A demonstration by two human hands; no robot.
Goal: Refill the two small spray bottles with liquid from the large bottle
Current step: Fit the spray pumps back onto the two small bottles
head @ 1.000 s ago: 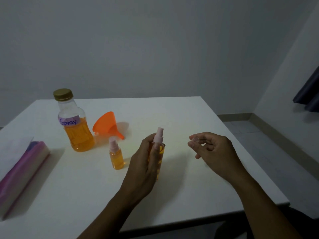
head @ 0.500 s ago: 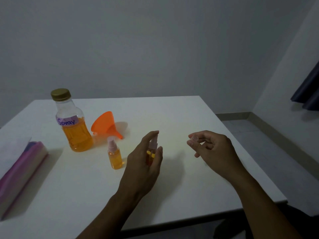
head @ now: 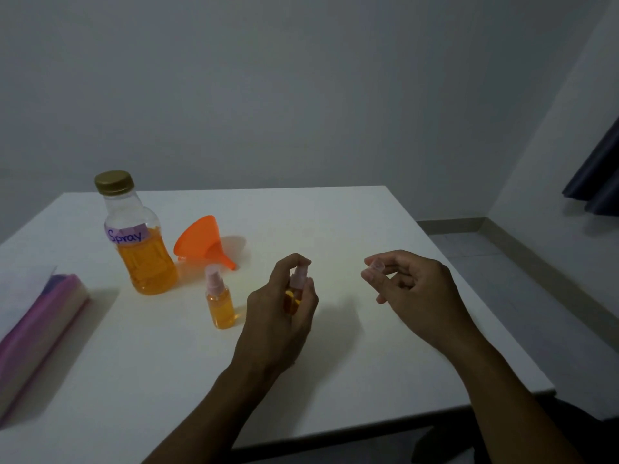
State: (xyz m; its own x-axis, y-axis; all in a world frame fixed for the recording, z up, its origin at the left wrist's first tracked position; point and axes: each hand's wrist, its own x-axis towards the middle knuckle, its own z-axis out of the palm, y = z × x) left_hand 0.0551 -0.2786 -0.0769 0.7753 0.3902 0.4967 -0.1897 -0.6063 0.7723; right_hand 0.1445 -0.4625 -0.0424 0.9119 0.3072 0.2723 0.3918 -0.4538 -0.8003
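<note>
At the left edge of the white table point(head: 335, 222) lies a pink and purple packet point(head: 37, 333), partly out of view and well clear of the work. Toward the far left corner stands the large bottle point(head: 140, 249), upright, gold cap point(head: 114, 182) on, labelled "Spray" and roughly half full of orange liquid. Just right of it an orange funnel point(head: 201, 242) lies on its side, spout pointing toward the table's middle, close by, likely for pouring. In front of the funnel, one small spray bottle point(head: 220, 301) stands upright with its pink pump head fitted and looks well filled.

Near the middle of the table the left hand point(head: 281, 316) wraps the second small spray bottle point(head: 294, 293), fingers closed round its body and the forefinger curled over the pink pump head, a hold that suits pressing the spray; whether its base touches the surface I cannot tell. To its right, apart from it, the right hand point(head: 412, 296) hovers with thumb and fingertips pinched narrowly on a small clear cap point(head: 377, 263), probably kept ready to go back over the nozzle.

The near half of the table and its far right corner are bare, so both hands have open room. The right edge lies near the right hand.
</note>
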